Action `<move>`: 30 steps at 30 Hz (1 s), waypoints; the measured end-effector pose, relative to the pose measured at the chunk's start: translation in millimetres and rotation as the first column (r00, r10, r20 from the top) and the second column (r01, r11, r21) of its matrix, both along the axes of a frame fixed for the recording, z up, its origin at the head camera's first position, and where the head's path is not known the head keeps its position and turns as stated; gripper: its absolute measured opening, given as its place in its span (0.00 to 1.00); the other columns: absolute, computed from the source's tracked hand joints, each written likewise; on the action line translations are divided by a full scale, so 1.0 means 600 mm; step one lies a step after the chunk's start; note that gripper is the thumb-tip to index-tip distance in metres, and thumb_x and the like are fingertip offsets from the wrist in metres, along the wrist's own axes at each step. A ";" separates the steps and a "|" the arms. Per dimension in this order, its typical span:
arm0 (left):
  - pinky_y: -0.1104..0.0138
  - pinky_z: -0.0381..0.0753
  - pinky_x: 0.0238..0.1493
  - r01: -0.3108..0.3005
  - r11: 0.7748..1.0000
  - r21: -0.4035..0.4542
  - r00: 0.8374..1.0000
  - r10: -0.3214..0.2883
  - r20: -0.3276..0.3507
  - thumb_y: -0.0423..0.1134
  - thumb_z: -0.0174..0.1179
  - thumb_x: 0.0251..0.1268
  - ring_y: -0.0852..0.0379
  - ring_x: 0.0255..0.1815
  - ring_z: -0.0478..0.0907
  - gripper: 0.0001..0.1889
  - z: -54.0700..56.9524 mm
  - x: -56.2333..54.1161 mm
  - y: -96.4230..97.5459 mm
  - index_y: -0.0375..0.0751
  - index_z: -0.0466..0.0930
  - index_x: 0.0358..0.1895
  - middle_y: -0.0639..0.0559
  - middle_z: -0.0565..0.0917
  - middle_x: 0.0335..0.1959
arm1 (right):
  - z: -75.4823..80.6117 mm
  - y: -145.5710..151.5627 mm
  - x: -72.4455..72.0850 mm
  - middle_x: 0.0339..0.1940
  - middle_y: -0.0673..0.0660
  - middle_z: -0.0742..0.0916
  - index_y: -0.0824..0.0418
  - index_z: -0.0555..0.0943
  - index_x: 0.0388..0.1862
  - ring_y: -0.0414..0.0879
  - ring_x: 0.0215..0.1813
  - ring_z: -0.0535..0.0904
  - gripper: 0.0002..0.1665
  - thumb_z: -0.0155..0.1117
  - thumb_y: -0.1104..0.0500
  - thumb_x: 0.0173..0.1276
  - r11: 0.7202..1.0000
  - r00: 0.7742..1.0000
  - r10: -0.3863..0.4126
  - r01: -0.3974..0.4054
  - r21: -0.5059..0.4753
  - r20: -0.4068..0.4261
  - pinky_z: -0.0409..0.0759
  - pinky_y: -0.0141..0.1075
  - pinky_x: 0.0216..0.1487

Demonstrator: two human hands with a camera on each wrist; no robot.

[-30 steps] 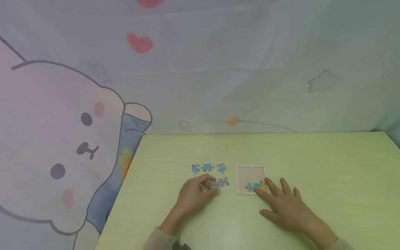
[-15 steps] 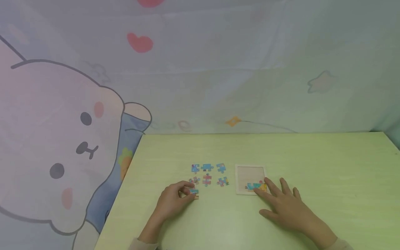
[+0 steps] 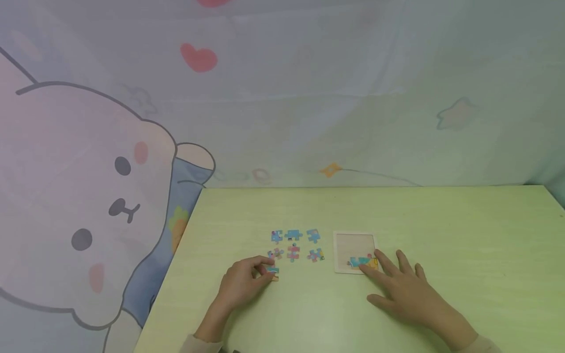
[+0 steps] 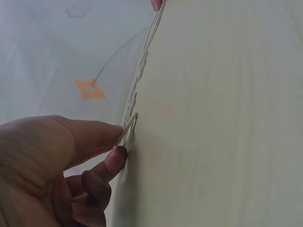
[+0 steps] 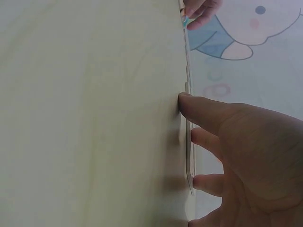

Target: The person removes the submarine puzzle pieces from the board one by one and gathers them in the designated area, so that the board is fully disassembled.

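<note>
My left hand (image 3: 244,282) pinches a blue and tan jigsaw piece (image 3: 273,273) between thumb and fingers, left of the tray. In the left wrist view the jigsaw piece (image 4: 127,128) is seen edge-on, tilted, one edge raised from the table. My right hand (image 3: 402,292) lies spread at the lower right of a square wooden puzzle tray (image 3: 335,252), its fingertips on the tray's edge and on the fitted pieces (image 3: 358,262) along its bottom row. Those pieces are blue and yellow; the index finger covers part of them. In the right wrist view the fingers are extended along the puzzle tray (image 5: 188,146).
Several loose jigsaw pieces lie in two rows left of the tray, among them a blue one (image 3: 293,235) and a pink one (image 3: 293,253). The pale green table (image 3: 441,220) ends at a printed cloth backdrop (image 3: 282,122).
My left hand has drawn left with the jigsaw piece, away from the tray, uncovering the second row of loose pieces, then held still. The right hand has stayed in place.
</note>
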State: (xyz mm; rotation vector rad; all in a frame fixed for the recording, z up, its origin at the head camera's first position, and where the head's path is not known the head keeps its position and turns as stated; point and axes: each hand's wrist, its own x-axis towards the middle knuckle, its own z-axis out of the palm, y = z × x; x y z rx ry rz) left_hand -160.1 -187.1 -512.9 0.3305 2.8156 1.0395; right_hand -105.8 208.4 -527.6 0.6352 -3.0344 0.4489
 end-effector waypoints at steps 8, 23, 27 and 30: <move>0.71 0.54 0.16 0.004 0.998 -0.065 0.999 -0.008 -0.050 0.42 0.72 0.66 0.66 0.16 0.60 0.12 -0.001 -0.004 0.001 0.51 0.89 0.51 0.66 0.82 0.31 | 0.003 0.000 0.000 0.80 0.62 0.69 0.44 0.75 0.76 0.82 0.74 0.59 0.36 0.67 0.37 0.71 1.000 1.000 0.000 0.000 0.002 0.001 0.62 0.81 0.57; 0.69 0.59 0.19 0.044 0.997 -0.061 0.992 -0.051 -0.114 0.42 0.68 0.67 0.65 0.23 0.67 0.12 0.011 -0.010 0.042 0.52 0.90 0.52 0.68 0.82 0.36 | -0.005 0.017 -0.003 0.80 0.60 0.69 0.44 0.72 0.78 0.79 0.75 0.60 0.40 0.67 0.36 0.71 1.000 1.000 0.001 -0.001 -0.007 0.005 0.62 0.81 0.57; 0.69 0.64 0.21 0.103 0.994 -0.043 0.988 -0.108 -0.111 0.44 0.67 0.68 0.64 0.25 0.72 0.14 0.017 -0.018 0.081 0.54 0.89 0.55 0.69 0.82 0.36 | -0.005 0.023 -0.003 0.80 0.59 0.69 0.44 0.71 0.78 0.79 0.76 0.59 0.40 0.66 0.35 0.71 1.000 1.000 -0.001 0.001 -0.010 0.009 0.61 0.81 0.57; 0.64 0.74 0.30 0.142 0.988 -0.054 0.983 -0.147 -0.106 0.44 0.66 0.69 0.63 0.33 0.78 0.14 0.021 -0.025 0.117 0.53 0.88 0.55 0.69 0.83 0.37 | -0.001 0.024 -0.001 0.80 0.59 0.70 0.44 0.71 0.78 0.79 0.75 0.59 0.40 0.67 0.36 0.71 1.000 1.000 -0.004 0.004 -0.019 0.007 0.61 0.82 0.57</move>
